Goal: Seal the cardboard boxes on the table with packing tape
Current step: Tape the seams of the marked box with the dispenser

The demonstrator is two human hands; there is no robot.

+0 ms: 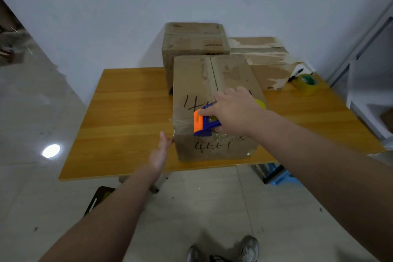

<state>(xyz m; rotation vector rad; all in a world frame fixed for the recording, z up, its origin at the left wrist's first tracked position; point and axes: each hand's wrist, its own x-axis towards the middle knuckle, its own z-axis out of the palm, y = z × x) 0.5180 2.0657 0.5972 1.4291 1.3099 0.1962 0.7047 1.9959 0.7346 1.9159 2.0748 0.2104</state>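
On near box (230,74), black handwriting (212,146)

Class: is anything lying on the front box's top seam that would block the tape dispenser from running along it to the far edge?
Nothing visible lies on the seam ahead of the tape dispenser in the right hand; a second box stands just beyond the far edge.
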